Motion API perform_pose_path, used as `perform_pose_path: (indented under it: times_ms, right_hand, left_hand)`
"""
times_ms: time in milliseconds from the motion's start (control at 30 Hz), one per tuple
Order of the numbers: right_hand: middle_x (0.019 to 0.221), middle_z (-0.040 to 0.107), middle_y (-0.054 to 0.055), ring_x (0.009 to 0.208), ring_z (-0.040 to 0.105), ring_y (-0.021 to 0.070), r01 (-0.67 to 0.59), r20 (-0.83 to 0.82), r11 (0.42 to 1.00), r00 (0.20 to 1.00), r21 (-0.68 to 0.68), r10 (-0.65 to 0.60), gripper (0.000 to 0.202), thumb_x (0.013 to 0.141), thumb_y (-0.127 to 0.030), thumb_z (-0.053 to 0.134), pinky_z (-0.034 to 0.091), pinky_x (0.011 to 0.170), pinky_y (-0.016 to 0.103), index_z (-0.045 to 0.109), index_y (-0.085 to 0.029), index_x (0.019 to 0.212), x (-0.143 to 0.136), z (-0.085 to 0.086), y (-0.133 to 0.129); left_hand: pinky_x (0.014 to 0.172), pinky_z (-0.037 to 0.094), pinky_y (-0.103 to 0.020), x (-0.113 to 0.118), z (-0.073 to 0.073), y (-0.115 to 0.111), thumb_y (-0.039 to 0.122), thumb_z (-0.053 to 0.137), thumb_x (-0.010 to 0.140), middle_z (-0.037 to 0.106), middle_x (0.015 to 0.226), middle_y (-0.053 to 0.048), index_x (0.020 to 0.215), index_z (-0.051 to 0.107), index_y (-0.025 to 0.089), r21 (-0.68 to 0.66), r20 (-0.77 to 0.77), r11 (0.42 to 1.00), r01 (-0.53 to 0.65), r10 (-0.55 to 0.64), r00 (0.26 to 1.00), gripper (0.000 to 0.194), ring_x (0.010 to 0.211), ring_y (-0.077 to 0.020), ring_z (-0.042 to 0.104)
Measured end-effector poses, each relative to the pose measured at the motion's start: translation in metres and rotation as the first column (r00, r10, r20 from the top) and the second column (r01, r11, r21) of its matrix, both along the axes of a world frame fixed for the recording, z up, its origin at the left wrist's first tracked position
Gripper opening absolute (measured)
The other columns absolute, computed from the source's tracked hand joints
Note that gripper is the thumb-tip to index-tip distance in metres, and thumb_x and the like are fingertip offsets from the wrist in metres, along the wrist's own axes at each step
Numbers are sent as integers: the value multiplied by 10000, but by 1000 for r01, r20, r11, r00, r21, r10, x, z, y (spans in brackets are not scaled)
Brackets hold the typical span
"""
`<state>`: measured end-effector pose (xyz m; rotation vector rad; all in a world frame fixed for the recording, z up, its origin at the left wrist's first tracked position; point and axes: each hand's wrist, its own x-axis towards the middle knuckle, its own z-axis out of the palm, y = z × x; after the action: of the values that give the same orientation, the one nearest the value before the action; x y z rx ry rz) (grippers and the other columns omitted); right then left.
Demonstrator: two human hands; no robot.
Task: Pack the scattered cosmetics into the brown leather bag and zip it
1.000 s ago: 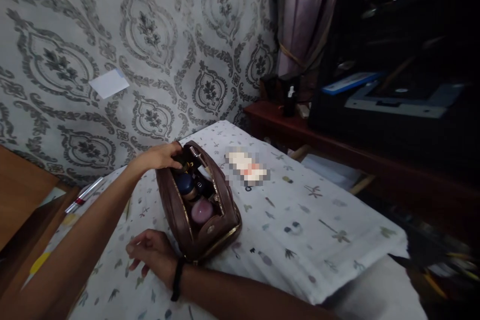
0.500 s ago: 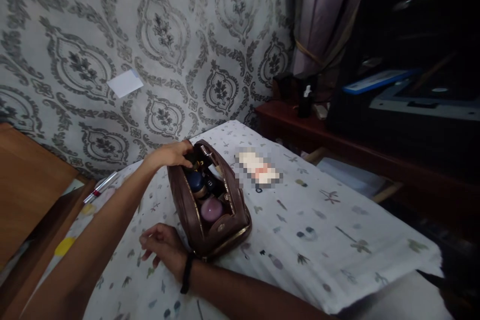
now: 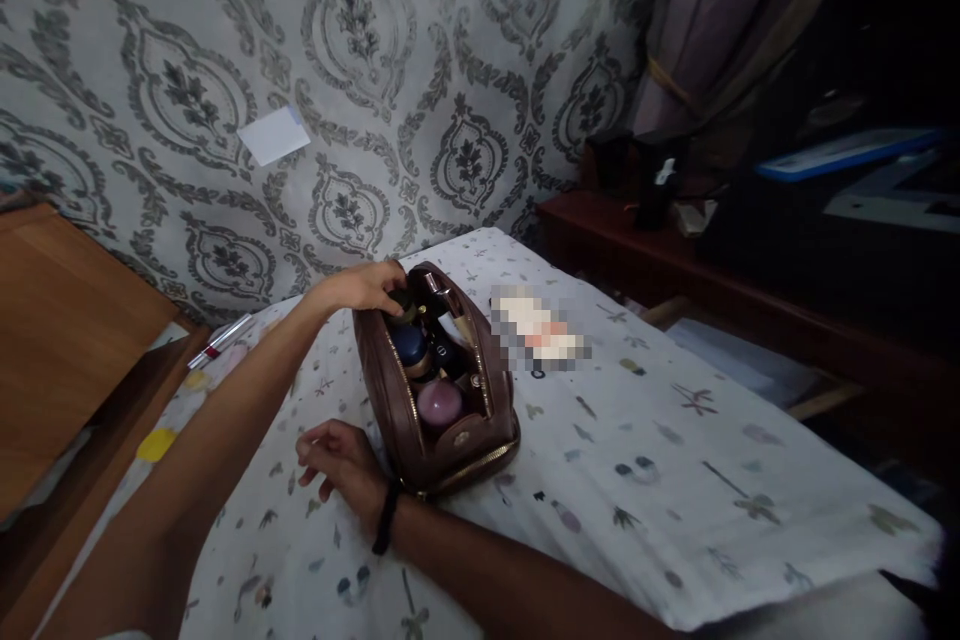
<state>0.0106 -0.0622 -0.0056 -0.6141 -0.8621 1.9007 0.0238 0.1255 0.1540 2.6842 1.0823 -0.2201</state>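
Note:
A brown makeup bag (image 3: 382,375) lies unzipped on the bed-like white surface, its gold zip parted wide. Inside are a mauve rounded item (image 3: 440,404), a dark blue jar lid (image 3: 407,346), a small black case (image 3: 444,352) and a shiny tube (image 3: 436,285). My left hand (image 3: 371,287) reaches over the bag's far end. Its fingers bend into the opening beside a dark round item (image 3: 403,304); what they grip is hidden. My right hand (image 3: 341,468), with a black wristband, rests left of the bag, palm partly up, fingers loosely curled and apart, holding nothing.
A blurred flat item (image 3: 540,328) lies right of the bag. A silver tube (image 3: 220,341) lies near the left edge of the printed white cloth (image 3: 637,520). A wooden panel (image 3: 75,340) stands at left, a dark red shelf (image 3: 607,230) at back right. Patterned wall behind.
The view has shifted, so everything sits further right and slightly higher. My left hand's fingers remain at the bag's far end; my right hand stays beside the bag.

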Motion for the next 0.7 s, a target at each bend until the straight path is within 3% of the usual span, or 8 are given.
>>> perform_pose_path:
  times_ms: [200,400,700]
  right_hand:
    - [761,590,-22,589,587,100,3,17,1000,1000,-9,-3,605,543,-655,775,335,440,192,578,-182,864,-1,-1,1]
    - [770,598,-14,618,602,115,0,4,1000,1000,-7,0,555,580,-608,781,336,451,195,582,-183,876,-1,-2,-1]
    - [779,605,-17,616,603,113,-5,26,1000,1000,5,5,546,611,-613,785,333,454,195,609,-184,900,-2,-3,-3]
  left_hand:
    - [638,414,-226,2,4,-4,336,699,695,646,851,-8,988,632,153,-19,-29,1000,19,-19,999,352,758,-152,585]
    - [666,408,-237,-4,13,-15,360,686,713,653,868,-18,1062,652,137,37,50,999,6,-8,999,415,768,-154,565]
    - [759,443,-265,-11,20,-35,426,675,730,686,1009,-50,1086,651,160,-93,167,995,48,-32,986,445,882,-183,607]
